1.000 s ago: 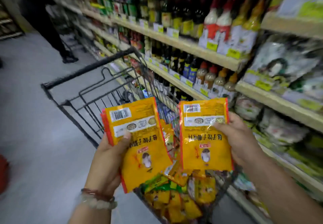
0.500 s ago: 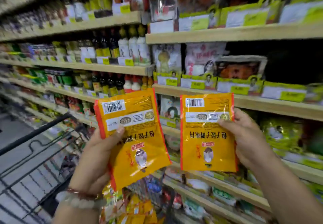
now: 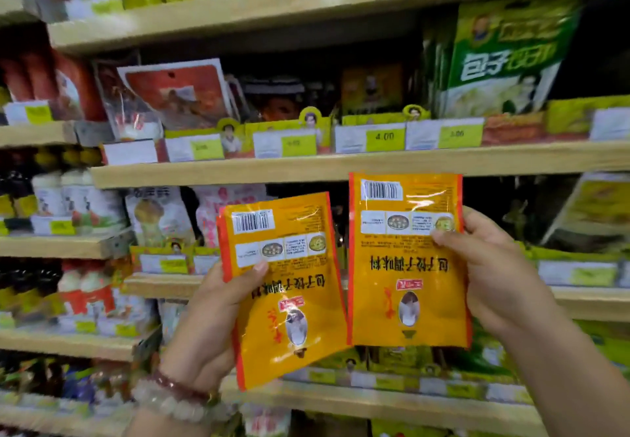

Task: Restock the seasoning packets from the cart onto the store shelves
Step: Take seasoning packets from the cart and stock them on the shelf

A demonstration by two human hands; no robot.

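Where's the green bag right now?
Head view, upper right: the green bag stands on the shelf above the packet in the right hand.

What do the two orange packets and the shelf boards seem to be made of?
Left packet and right packet: probably thin glossy plastic film, judging by the glare streaks and wrinkles. Shelf boards: light wood or wood-look laminate, matte, with a pale grain-like tone; which one cannot be told.
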